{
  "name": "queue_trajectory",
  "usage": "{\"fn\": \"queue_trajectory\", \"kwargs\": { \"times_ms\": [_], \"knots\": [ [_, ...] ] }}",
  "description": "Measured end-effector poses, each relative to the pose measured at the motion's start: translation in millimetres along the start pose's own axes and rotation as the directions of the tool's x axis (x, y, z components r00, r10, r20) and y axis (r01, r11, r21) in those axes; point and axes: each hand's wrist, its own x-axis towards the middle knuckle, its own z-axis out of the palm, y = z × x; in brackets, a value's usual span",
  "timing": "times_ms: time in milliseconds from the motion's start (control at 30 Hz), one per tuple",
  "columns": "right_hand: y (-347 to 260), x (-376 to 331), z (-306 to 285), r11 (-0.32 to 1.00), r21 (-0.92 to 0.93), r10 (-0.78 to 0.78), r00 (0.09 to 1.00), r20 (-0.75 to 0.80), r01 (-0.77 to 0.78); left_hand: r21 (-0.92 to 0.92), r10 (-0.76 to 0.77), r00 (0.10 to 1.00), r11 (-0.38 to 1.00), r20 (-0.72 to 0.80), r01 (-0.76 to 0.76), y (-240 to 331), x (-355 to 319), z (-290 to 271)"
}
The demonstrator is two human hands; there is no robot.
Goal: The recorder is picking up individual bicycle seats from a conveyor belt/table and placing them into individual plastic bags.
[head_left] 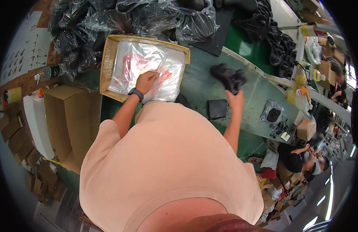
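**Two hands, two jobs on the green tabletop**

Green tabletop (202, 83) runs through a crowded workshop, with heaps of black parts in clear plastic at its far edge and brown cartons down the person's left side. One shallow cardboard tray (106, 62) sits on it, filled with a stack of clear plastic bags (140, 62) printed in red; how many bags are in the stack cannot be told.

The left hand (146, 81), a dark band on its wrist, rests on that stack. Its fingers are curled down onto the top bag, which lies directly under them and spreads out beyond the fingertips; whether they pinch the film or only press it is unclear.

The right hand (236, 99) is raised well apart from the tray. Its fingers are closed on one black strapped item (228, 77), which juts out just past the fingertips, over the tabletop.

One flat black square piece (218, 109) lies on the tabletop near the right wrist, between the two hands. One more bagged black part (271, 112) lies farther beyond the right hand.
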Motion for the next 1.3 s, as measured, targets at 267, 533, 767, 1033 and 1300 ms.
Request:
{"fn": "queue_trajectory", "kwargs": {
  "times_ms": [267, 533, 767, 1033, 1300],
  "knots": [
    [6.2, -149.0, 67.7, 0.983, -0.128, -0.128, 0.99, 0.064, 0.135, -0.845, -0.298, 0.938, 0.535, -0.176, 0.012, 26.5, -33.9, -94.5],
    [-12.1, -140.7, 67.3, 0.884, 0.346, 0.127, 0.873, 0.47, -0.315, -0.624, 0.085, 0.978, 0.78, 0.189, 0.053, 109.8, -82.7, -40.4],
    [-12.0, -179.7, 81.9, 0.853, 0.452, 0.109, 0.937, 0.331, -0.259, -0.545, 0.1, 0.989, 0.826, -0.11, -0.145, 107.9, -29.2, -30.5],
    [-6.0, -197.3, 92.9, 0.831, 0.463, 0.141, 0.92, 0.365, -0.31, 0.233, 0.047, 0.726, 0.959, -0.686, 0.158, -33.5, 32.1, -162.3],
    [-8.1, -190.0, 85.5, 0.829, 0.439, 0.162, 0.899, 0.406, -0.347, 0.556, 0.638, 0.578, 0.756, -0.509, -0.345, 45.7, -11.4, -62.3]
  ]
}}
